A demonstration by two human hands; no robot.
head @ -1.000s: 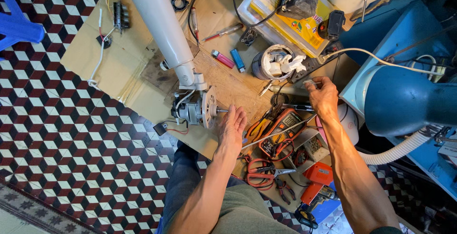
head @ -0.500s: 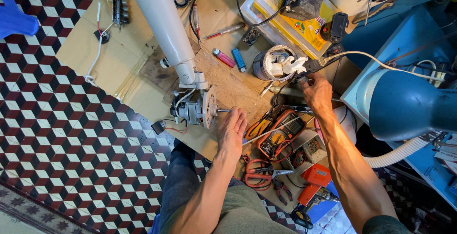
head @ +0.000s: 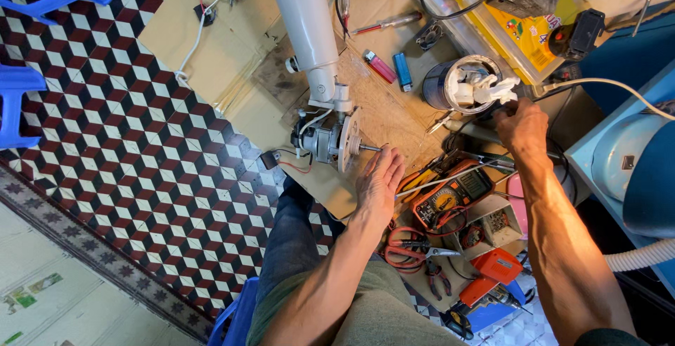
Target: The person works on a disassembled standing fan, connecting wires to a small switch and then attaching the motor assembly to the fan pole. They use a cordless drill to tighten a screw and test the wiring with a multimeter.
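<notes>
Down on the cardboard-covered surface point(head: 211, 58) lies the fan motor point(head: 325, 141), a grey metal body with a pale round plate and a thin shaft pointing toward three o'clock, joined to a white pole point(head: 302, 15) running up to twelve. The left hand point(head: 378, 184) rests flat and open at the shaft's tip, gripping nothing. The right hand point(head: 522, 126), at three o'clock from the motor, is curled around a dark cable end; how tight that grip is, I cannot tell. Between the hands lie an orange multimeter point(head: 450, 197) and loose probes. A pink lighter point(head: 378, 65) and a blue lighter point(head: 403, 72) sit at one o'clock, beside a round tub of white parts point(head: 464, 84).
</notes>
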